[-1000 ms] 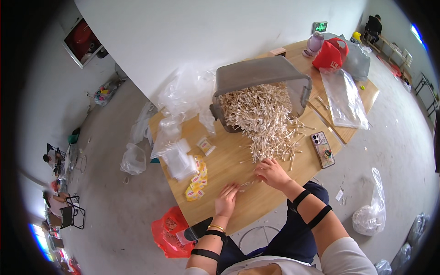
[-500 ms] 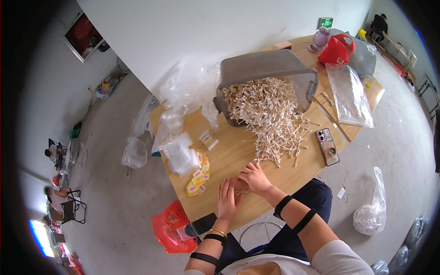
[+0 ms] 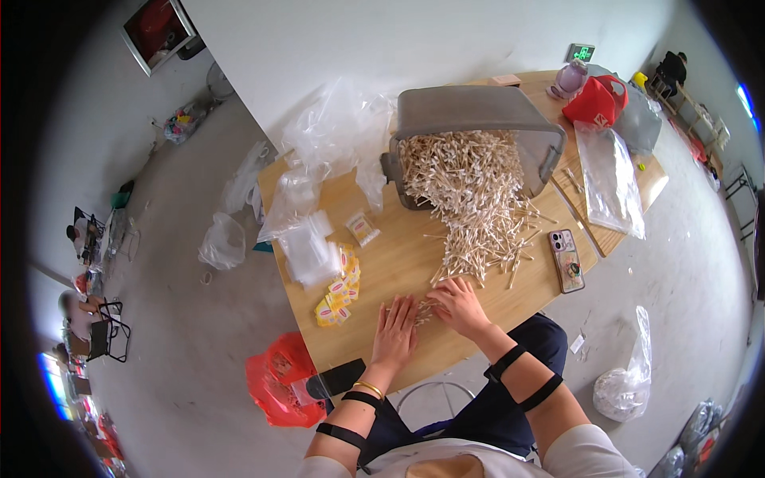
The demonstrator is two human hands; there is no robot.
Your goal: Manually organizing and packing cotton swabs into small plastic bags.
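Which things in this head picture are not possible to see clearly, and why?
- Head view: sticks between the left hand and right hand are covered by the fingers; their number is unclear.
- Bottom of the grey bin: hidden by the stick pile.
- Yellow packets: print too small.

Left hand (image 3: 395, 331) flat, fingers spread; right hand (image 3: 457, 306) beside it, fingers curled down.

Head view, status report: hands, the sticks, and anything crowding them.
Left hand flat on the wooden table, right hand beside it, small bunch of sticks between them. Main stick pile spilling from tipped grey bin. Phone lies right.
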